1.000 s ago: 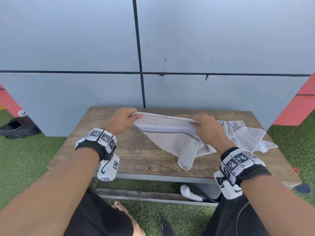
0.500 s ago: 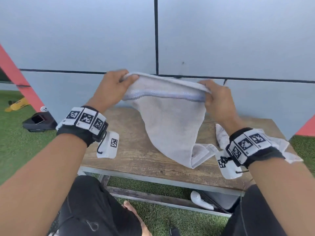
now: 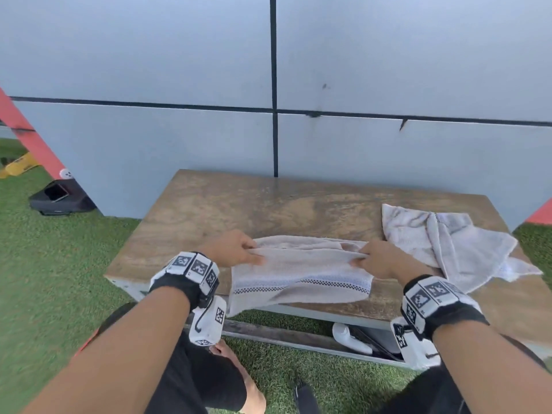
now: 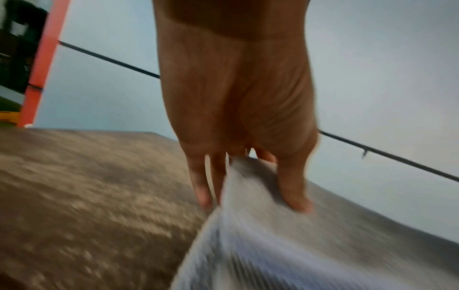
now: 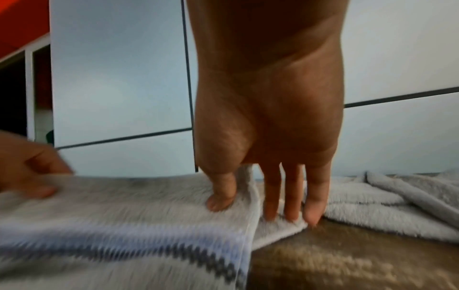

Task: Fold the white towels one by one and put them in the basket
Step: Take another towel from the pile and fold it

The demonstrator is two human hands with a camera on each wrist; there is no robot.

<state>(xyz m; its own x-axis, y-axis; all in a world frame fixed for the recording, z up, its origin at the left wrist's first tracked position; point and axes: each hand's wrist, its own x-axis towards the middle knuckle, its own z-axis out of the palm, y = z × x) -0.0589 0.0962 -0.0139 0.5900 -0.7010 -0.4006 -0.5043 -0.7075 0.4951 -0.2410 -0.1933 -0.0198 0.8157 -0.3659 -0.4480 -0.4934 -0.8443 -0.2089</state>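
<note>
A white towel with a dark checked stripe lies doubled over at the near edge of the wooden table, its lower edge hanging past the rim. My left hand pinches its left end, seen blurred in the left wrist view with the towel between thumb and fingers. My right hand pinches the right end, thumb on top of the towel and fingers beneath. A second white towel lies crumpled at the table's right side. No basket is in view.
A grey panelled wall stands right behind the table. Green turf surrounds it. A dark case with a phone sits on the ground at left, beside a red beam. White objects lie under the table.
Both hands lifted the towel high in front of the wall, then brought it down onto the near part of the table, where it now lies doubled over. The view has tilted.
</note>
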